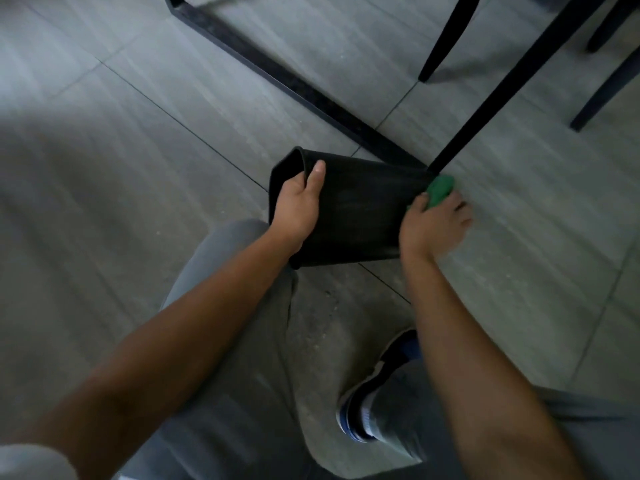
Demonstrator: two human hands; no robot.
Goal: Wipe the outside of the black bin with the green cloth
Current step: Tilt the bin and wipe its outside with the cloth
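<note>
Head view: left hand (294,206) grips the rim of the black bin (360,209), tipped sideways over the floor (138,150). Right hand (429,225) pinches the green cloth (440,190) against the bin's base end.

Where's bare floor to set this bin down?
Bare floor spreads left of the bin, beyond the left hand. More lies right of the right hand holding the cloth. Behind the bin, the black bar and chair legs crowd it.

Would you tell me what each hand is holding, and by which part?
The left hand grips the black bin by its open rim; the right hand holds the green cloth at the bin's base.
</note>
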